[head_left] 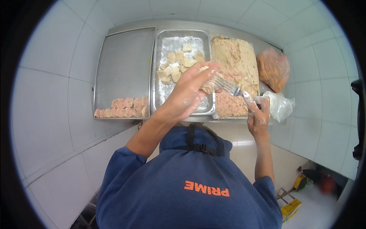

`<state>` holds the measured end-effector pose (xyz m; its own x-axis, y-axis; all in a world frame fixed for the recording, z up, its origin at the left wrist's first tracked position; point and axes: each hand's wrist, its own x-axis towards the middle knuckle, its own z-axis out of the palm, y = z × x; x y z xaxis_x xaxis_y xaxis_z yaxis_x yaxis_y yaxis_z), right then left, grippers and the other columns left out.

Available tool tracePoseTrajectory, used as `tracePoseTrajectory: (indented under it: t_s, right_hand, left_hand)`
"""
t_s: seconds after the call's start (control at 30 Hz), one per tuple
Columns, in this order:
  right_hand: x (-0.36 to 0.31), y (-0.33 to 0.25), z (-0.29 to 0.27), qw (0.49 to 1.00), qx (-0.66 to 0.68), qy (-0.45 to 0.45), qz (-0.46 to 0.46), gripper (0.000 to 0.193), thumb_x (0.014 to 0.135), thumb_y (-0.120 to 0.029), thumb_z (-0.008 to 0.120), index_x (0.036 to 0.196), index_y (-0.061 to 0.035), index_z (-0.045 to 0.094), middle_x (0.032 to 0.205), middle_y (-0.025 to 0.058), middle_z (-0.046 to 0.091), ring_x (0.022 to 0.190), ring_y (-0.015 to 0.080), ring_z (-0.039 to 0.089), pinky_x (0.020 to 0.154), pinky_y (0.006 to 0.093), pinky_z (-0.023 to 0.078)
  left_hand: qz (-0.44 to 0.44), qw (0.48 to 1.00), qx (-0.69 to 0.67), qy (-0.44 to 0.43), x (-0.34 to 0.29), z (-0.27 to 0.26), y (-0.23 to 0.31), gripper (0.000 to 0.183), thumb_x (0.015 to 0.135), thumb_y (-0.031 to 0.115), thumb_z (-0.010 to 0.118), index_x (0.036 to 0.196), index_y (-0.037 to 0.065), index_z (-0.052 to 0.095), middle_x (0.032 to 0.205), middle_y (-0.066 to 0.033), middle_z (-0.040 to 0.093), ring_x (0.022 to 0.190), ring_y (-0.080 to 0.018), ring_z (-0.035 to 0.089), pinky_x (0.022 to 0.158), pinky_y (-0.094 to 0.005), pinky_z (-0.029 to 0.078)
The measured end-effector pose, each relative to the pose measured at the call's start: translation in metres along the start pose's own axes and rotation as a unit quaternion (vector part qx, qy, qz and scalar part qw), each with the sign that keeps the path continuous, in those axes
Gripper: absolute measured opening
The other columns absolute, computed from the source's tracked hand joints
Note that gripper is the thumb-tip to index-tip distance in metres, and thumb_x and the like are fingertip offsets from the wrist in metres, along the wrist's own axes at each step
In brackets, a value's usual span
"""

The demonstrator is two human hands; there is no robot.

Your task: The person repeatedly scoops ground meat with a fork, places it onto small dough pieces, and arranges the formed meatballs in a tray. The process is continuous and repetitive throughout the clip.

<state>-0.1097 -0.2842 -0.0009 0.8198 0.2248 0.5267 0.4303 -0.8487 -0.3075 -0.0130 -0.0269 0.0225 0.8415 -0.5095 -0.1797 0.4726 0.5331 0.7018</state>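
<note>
My left hand (pixel 187 89) is closed around a pale, soft piece (pixel 207 87) in its fingers, over the middle tray. In my right hand (pixel 260 116), dusted with white powder, is a metal fork (pixel 228 86); its head touches or nearly touches the held piece. Below the left hand, the steel tray (pixel 155 76) holds pale tofu-like blocks (pixel 175 65) on white powder. To the right, a tray of pinkish ground-meat paste (pixel 234 61) lies under the fork and right hand. The left fingers hide part of the piece.
At the left, a shallow metal tray (pixel 122 61) has rows of meat-filled pieces (pixel 127 108) along its near edge. An orange-filled plastic bag (pixel 273 68) and a white plastic bag (pixel 278 106) lie at the right end. Tiled walls (pixel 45 95) surround the counter.
</note>
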Motion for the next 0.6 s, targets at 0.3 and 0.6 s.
tracePoseTrajectory:
  t_s: [0.3,0.6]
  right_hand:
    - [-0.008,-0.006,0.004,0.999,0.031,-0.005,0.023,0.055,0.08,0.017,0.059,0.129,-0.0024,0.073,0.098,0.0167,0.056,0.085,0.0315,0.052,0.074,0.0388,0.045]
    - [-0.011,-0.017,0.014,0.998,0.052,0.008,0.038,0.06,0.08,0.012,0.064,0.134,-0.011,0.074,0.093,0.0103,0.05,0.084,0.0263,0.049,0.074,0.0367,0.044]
  left_hand:
    - [0.032,0.986,0.024,0.161,0.002,-0.005,-0.016,0.036,0.107,0.017,0.059,0.14,0.003,0.053,0.126,-0.0128,0.064,0.117,-0.0217,0.062,0.103,-0.0392,0.051]
    - [0.05,0.993,-0.088,0.066,0.006,-0.002,-0.018,0.034,0.108,0.016,0.058,0.136,-0.002,0.053,0.122,-0.0185,0.065,0.113,-0.026,0.069,0.107,-0.0433,0.054]
